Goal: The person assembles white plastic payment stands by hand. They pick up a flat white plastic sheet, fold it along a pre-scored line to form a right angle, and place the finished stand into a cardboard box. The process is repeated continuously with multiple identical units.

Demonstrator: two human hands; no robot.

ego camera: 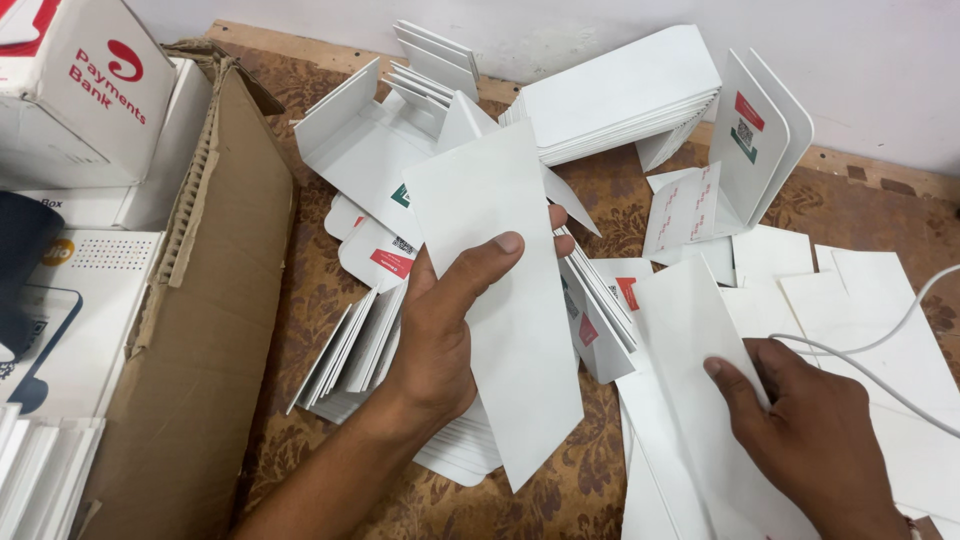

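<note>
Right hand point(815, 425) wrist and flat card point(700, 420) cut off below.

White cards point(520, 300), some showing red and green marks, are lying on a brown floral-patterned desk point(310, 290) beside a tan cardboard box point(215, 300).

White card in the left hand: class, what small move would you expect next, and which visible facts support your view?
Probably the left hand carries its white card across to the flat sheet under the right hand. The card is lifted clear of the scattered pile, pinched between thumb and fingers, while the right hand presses that sheet flat on the patterned table, as if holding it ready.
</note>
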